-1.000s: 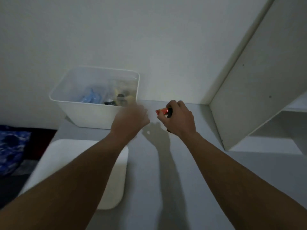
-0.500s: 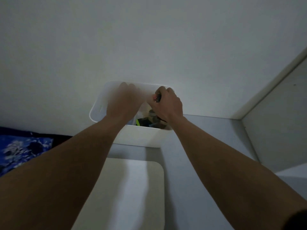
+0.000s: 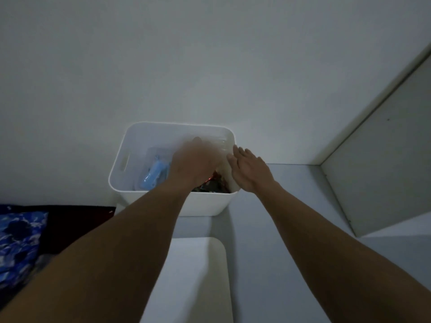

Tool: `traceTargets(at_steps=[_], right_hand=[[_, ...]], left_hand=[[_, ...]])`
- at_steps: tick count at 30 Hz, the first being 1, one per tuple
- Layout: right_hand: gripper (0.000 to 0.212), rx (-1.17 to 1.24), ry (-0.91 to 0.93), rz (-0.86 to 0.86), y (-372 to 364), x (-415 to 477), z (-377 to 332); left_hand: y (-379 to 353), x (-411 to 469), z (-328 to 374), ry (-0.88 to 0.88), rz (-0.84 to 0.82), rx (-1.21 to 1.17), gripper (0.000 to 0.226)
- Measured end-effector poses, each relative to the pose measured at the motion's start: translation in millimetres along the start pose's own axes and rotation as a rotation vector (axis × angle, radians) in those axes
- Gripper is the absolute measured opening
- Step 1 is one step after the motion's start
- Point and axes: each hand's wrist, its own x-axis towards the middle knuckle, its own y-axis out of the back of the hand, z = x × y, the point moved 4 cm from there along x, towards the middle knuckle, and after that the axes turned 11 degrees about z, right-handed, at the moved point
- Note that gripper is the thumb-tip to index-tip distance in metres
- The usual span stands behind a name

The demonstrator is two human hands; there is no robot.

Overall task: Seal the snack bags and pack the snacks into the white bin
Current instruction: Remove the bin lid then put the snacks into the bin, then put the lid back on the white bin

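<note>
From the head view, the one view I have, both my arms reach forward to the bin (image 3: 172,202), which stands on the tabletop (image 3: 291,217) against the wall.

My left hand (image 3: 196,159) is inside the bin, above its contents. It is smeared by motion, so I cannot tell whether its fingers grip anything. My right hand (image 3: 250,170) sits just right of it, over the bin's right rim, fingers straight and apart, holding nothing.

Left of my left hand, a blue snack (image 3: 155,174) lies in what looks like a clear bag on the bin floor. Between and under my two hands lies a dark pack (image 3: 215,183) with a red edge, also inside the bin. Whether either is sealed I cannot make out in this dim light.

Below my forearms, nearer to me, a white slab (image 3: 200,276) lies flat on the tabletop; it may be the lid. I see no snacks outside the bin.

I judge the packing nearly done: the snacks that I can see are in the bin. What is left seems to be settling them and pulling my hands out, unless something lies out of frame.
</note>
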Motion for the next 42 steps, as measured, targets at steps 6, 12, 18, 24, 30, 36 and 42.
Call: traceTargets(at_steps=[6, 12, 18, 24, 30, 36, 42], right_hand=[[0.069, -0.018, 0.001, -0.045, 5.1, -4.5, 3.9], [0.073, -0.021, 0.002, -0.027, 14.4, -30.4, -3.4], [0.071, 0.015, 0.021, 0.086, 13.1, -100.0, -16.4], [0.073, 0.097, -0.047, 0.109, -35.2, -181.9, -16.8], [0.076, 0.051, -0.054, -0.045, -95.5, -236.7, -15.1], [0.069, -0.028, -0.059, -0.121, -139.1, -260.9, -6.4], [0.069, 0.112, -0.195, -0.158, -145.0, -256.4, -7.0]], left_hand=[[-7.6, -14.4, 0.7, -0.139, -0.119, 0.108, 0.061], [24.4, -36.7, -5.6, -0.128, -0.074, 0.125, 0.059], [66.7, -124.6, -27.8, 0.050, 0.056, 0.158, 0.064], [76.6, -228.8, -56.8, 0.197, 0.066, 0.168, 0.069], [49.5, -302.5, -94.2, 0.329, -0.080, 0.186, 0.076], [26.8, -339.2, -117.4, 0.508, -0.280, 0.305, 0.085], [34.4, -339.9, -126.3, 0.807, -0.316, 0.282, 0.108]])
